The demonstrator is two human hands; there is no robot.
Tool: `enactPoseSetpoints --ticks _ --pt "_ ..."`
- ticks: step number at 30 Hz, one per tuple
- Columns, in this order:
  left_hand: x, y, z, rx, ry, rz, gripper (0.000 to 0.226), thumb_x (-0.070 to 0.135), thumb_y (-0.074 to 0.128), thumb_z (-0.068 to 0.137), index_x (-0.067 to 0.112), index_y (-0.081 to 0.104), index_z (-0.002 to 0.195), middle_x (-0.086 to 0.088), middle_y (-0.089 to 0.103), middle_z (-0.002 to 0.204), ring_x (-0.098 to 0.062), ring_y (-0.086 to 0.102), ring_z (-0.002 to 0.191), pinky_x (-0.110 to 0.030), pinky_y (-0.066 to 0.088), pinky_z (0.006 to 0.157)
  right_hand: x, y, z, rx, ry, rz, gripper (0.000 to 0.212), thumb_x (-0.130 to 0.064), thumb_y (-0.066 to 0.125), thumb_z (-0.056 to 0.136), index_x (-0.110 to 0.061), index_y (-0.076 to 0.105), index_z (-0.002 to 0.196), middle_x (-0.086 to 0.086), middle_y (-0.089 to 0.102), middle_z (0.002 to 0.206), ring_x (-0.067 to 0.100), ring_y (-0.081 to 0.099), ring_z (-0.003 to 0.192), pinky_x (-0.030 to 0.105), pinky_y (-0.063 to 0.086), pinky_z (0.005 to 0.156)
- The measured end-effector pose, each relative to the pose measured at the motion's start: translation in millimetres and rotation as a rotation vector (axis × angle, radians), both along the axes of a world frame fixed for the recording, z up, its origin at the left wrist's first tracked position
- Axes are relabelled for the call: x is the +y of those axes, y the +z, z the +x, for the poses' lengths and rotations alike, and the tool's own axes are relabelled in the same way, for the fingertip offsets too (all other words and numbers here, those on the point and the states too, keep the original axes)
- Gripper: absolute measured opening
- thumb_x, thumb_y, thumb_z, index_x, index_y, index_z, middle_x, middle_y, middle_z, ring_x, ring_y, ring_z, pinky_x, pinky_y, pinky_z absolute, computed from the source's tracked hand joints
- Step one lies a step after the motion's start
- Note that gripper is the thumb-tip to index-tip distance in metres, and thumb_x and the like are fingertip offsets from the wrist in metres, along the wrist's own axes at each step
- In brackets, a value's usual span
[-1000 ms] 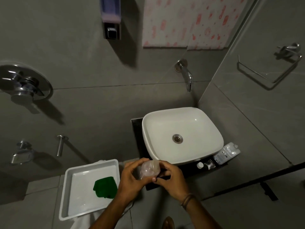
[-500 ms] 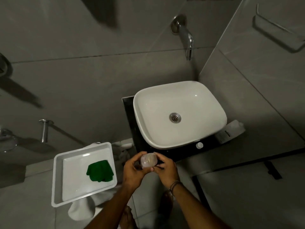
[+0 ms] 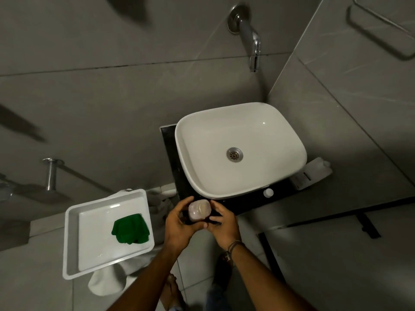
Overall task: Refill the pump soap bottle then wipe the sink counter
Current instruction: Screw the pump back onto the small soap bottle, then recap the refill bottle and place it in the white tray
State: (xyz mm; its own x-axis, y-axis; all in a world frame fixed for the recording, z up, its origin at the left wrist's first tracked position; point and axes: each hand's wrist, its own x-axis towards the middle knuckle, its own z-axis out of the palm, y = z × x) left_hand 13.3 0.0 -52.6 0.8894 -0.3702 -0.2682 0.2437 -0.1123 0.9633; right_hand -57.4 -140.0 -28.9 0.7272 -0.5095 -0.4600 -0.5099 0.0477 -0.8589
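Note:
A small translucent pinkish soap bottle is held between both hands in front of the white basin, over the front edge of the black counter. My left hand wraps its left side. My right hand grips its right side with the fingers near its base. I cannot see a pump head on it. A white refill container lies on the counter at the basin's right. A small white cap sits on the counter in front of the basin. A green cloth lies in a white tray.
The white tray rests on a white stool or seat at the left. A chrome wall tap juts out above the basin. Grey tiled walls close in behind and at the right. A dark bar runs along the right wall.
The view has tilted downward, so the basin sits higher and closer in the frame. Both hands have stayed on the bottle at the counter's front edge.

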Motion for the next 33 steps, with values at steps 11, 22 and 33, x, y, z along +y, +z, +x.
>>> enactPoseSetpoints --ticks 11,22,33 --pt "-18.8 3.3 -115.9 -0.014 -0.133 0.371 0.063 0.011 0.098 0.065 0.056 0.066 0.095 0.005 0.070 0.096 -0.025 0.070 0.085 -0.010 0.048 0.063 -74.7 29.9 -88.1 0.127 -0.342 -0.059 0.073 0.017 0.079 0.074 -0.014 0.059 0.137 0.009 0.062 0.136 0.026 0.064 0.105 0.040 0.061 0.087" --pt "-238.6 60.9 -86.6 -0.536 -0.427 0.585 0.059 0.025 0.065 0.096 0.024 0.048 0.153 -0.002 0.053 0.149 -0.030 0.055 0.131 -0.042 0.049 0.106 -242.1 61.3 -77.7 -0.060 -0.737 -0.212 0.099 0.002 0.092 0.064 -0.021 0.046 0.148 -0.001 0.058 0.137 0.024 0.058 0.125 0.045 0.053 0.105" --pt "-314.3 16.1 -98.3 -0.578 -0.403 0.951 0.035 -0.005 0.070 0.085 0.013 0.075 0.115 -0.014 0.070 0.122 -0.043 0.064 0.095 -0.046 0.058 0.072 -301.1 37.4 -51.4 -0.162 -0.770 -0.173 0.078 0.000 0.092 0.064 -0.025 0.059 0.130 -0.003 0.067 0.127 0.020 0.066 0.116 0.038 0.062 0.088"
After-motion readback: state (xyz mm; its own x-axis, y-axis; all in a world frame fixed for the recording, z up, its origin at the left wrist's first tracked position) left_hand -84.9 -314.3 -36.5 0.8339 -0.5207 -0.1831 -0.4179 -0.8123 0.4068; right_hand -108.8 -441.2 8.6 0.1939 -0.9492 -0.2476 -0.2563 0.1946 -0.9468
